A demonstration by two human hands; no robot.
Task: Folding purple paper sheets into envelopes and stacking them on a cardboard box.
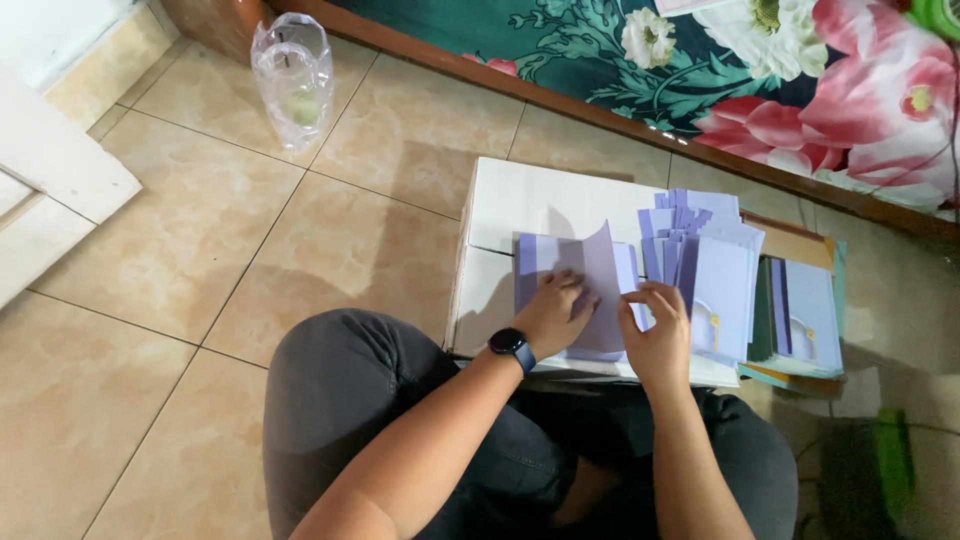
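A lavender paper card (590, 270) lies partly folded on a white box (500, 215) in front of my knees, one flap standing up. My left hand (555, 312), with a dark watch on the wrist, presses flat on the card's lower part. My right hand (655, 330) pinches the card's right edge with its fingertips. Just to the right stands a fanned stack of lavender cards (705, 260), touching the right hand's far side.
A second pile of cards and green-edged sheets (800, 320) rests at the box's right end. A clear plastic bag (293, 75) stands on the tiled floor at upper left. A floral mattress (760, 60) runs along the back. White door panel (50, 170) at left.
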